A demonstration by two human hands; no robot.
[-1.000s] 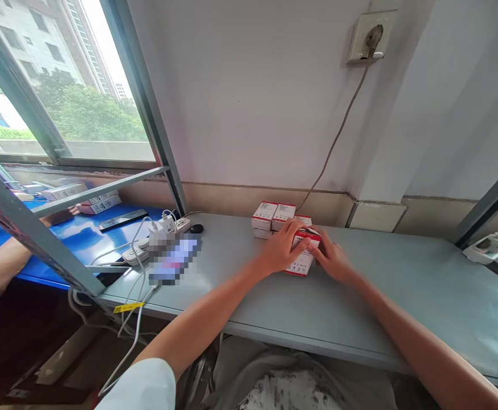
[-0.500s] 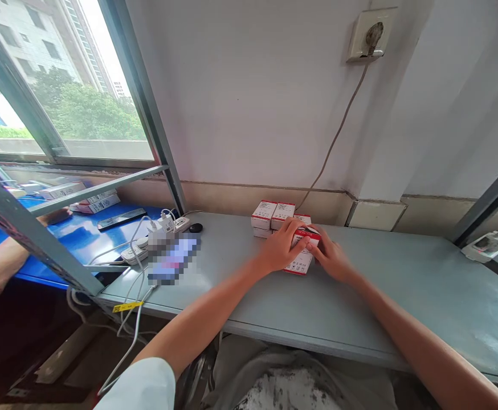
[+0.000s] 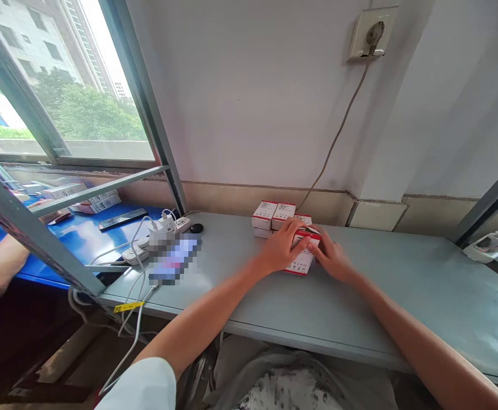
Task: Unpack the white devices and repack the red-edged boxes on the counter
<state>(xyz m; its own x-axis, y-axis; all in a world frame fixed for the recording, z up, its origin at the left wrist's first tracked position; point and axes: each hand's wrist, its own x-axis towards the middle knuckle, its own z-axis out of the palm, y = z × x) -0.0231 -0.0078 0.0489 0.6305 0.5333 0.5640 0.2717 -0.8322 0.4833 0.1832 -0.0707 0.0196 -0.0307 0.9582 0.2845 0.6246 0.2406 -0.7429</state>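
Observation:
Between my two hands is a small red-and-white cardboard box [image 3: 302, 263], its printed front facing me and its top edge red. My left hand [image 3: 282, 246] grips it from the left, fingers over the top and thumb on the front. On the other side my right hand [image 3: 333, 259] holds the right edge, its thumb close to the left thumb. Just behind, several matching white boxes [image 3: 264, 212] with red edges stand stacked and side by side. My fingers hide part of the held box's top and some of the stack.
A pixelated phone [image 3: 174, 259] lies on the grey desk [image 3: 232, 290] to the left, beside power strips [image 3: 140, 250] with white cables and a black round object [image 3: 196, 228]. Past the metal frame, another person's arm [image 3: 1, 265] rests at a blue table [image 3: 72, 242].
My hands and the held box stay practically where they were. At the far left, the other person's hand has shifted and a dark object now shows by it.

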